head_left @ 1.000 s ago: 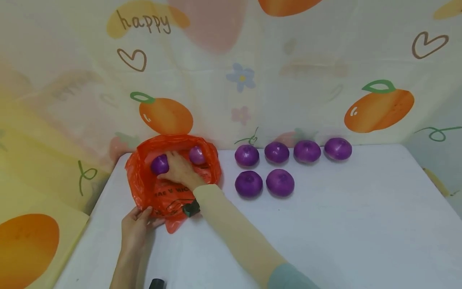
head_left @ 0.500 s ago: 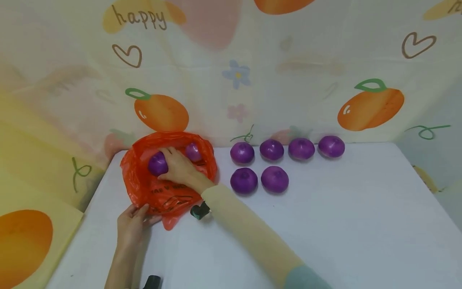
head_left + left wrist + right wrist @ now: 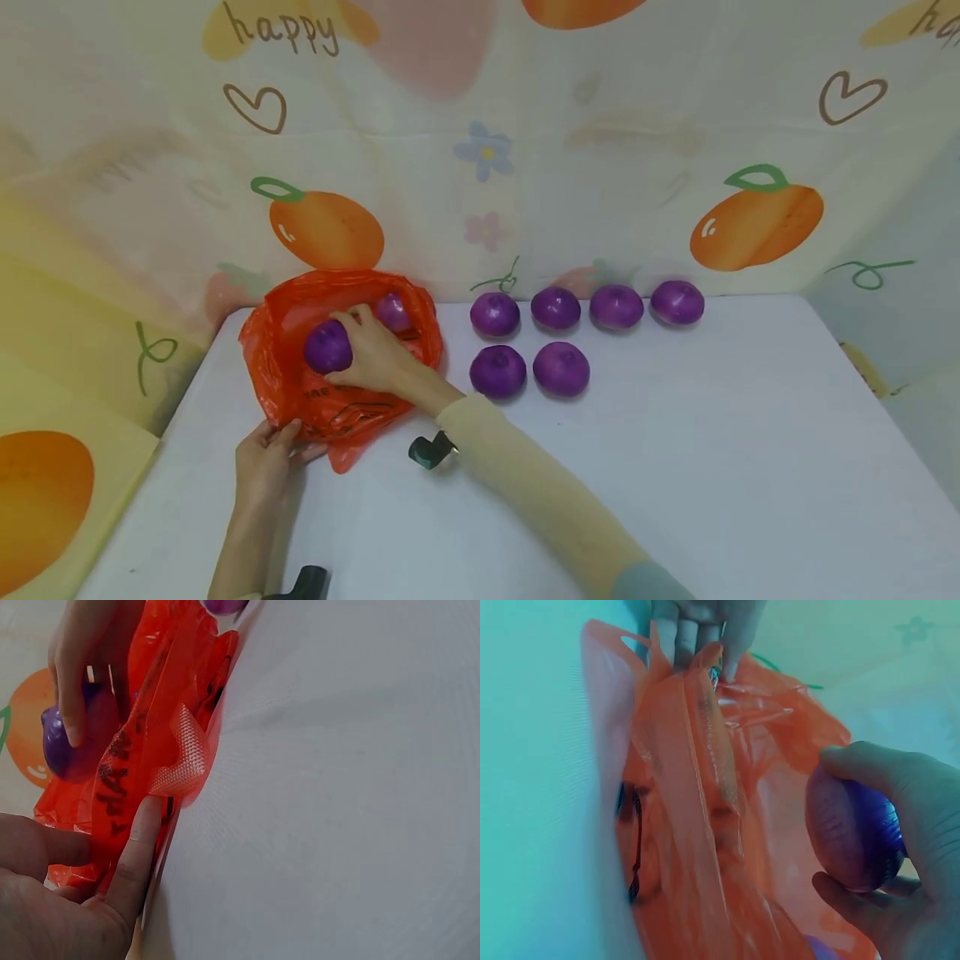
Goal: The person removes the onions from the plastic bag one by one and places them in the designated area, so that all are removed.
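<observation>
A red plastic bag [image 3: 257, 367] lies with its mouth spread at the left back of the white table. In the head view my right hand [image 3: 375, 354] grips a purple onion [image 3: 328, 347] over the bag's opening. The right wrist view shows that onion [image 3: 836, 832] between thumb and fingers, apart from the bag wall. My left hand [image 3: 262, 458] pinches the bag's near-left rim, thumb and fingers on either side of the film in the left wrist view. Another purple onion [image 3: 392, 312] sits inside the bag at its back right, partly behind the right hand.
Right of the bag, purple onions stand in two rows: several at the back, including a rightmost one [image 3: 677, 302], and two in front, one of them beside the bag [image 3: 498, 372]. A printed cloth [image 3: 600, 192] hangs behind the white table [image 3: 675, 467].
My right hand has lifted the onion slightly and drawn it a little toward me within the bag's mouth. The left hand stays on the rim. The head view has shifted slightly.
</observation>
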A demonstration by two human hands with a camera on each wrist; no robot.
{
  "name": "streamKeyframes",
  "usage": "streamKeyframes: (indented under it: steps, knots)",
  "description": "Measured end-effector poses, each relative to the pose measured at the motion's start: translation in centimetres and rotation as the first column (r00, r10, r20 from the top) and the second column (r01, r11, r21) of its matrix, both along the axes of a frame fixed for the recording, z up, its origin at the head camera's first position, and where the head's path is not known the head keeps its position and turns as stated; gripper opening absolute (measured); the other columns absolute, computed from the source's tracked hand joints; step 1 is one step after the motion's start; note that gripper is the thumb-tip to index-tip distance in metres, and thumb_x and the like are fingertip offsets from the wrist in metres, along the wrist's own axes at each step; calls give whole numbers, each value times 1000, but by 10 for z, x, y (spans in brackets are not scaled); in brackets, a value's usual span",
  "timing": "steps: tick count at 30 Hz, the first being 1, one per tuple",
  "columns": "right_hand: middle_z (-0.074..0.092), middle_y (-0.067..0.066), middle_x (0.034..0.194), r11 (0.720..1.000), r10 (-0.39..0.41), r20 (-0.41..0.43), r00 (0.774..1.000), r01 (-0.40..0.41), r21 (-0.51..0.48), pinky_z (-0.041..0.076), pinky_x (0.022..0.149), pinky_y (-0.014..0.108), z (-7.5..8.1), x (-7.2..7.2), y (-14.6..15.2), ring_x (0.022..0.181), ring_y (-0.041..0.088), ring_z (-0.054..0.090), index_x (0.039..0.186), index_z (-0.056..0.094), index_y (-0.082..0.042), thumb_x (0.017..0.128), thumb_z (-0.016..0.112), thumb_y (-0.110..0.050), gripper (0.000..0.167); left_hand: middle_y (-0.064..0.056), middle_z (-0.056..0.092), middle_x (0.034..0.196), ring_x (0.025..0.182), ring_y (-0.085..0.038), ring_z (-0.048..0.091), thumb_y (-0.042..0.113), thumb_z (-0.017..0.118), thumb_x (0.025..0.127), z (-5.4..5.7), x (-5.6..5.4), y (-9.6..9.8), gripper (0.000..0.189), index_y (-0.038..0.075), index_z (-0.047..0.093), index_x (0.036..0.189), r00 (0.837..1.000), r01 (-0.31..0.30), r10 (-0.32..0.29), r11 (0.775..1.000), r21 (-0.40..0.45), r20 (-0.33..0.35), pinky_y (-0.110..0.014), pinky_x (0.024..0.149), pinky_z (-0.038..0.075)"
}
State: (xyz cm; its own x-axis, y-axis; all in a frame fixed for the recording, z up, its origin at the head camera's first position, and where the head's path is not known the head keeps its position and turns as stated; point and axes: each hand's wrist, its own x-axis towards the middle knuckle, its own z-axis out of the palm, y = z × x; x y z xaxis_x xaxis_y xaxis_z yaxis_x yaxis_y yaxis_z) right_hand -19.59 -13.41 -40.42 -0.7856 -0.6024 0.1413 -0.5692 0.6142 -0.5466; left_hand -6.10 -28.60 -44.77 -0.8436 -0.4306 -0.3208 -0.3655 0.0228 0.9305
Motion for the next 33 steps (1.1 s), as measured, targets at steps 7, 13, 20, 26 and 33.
streamKeyframes:
  steps: [7,13,20,26,33]
  knots:
    - [39,9,139,998,48,8,999,-48,-34,49,98,26,4,8,27,118,18,54,147,37,-10,77,83,-35,87,8,64,96,76,-6,70,23,46,104,0,2,-1,51,0,36,149,1000,-21,21,1000,21,-5,-23,73,58]
    - [42,10,139,995,96,-32,995,-97,-39,46,103,30,8,11,55,123,21,50,146,39,-9,77,83,-29,84,11,63,95,79,-4,69,24,47,104,1,1,0,52,1,35,150,1000,-14,15,998,55,-19,-23,74,57]
    - [40,9,142,990,108,-38,993,-111,-87,43,106,32,13,16,92,126,21,48,146,40,-9,77,83,-24,82,12,65,92,78,-7,71,25,48,104,0,1,-1,54,2,34,150,1000,1,1,998,61,-17,-23,73,57]
    - [41,9,143,974,108,-62,992,-118,-195,43,107,35,12,23,123,129,22,47,144,43,-9,76,84,-24,81,12,66,92,77,-7,71,25,48,103,2,1,-1,55,3,34,151,1000,1,0,998,64,-21,-24,73,58]
    - [44,10,141,967,79,-112,990,-104,-234,45,105,39,8,27,151,128,24,48,143,45,-7,75,85,-25,80,14,66,89,76,-6,71,24,48,103,2,2,0,54,2,35,150,1000,-18,18,998,66,-13,-24,71,58]
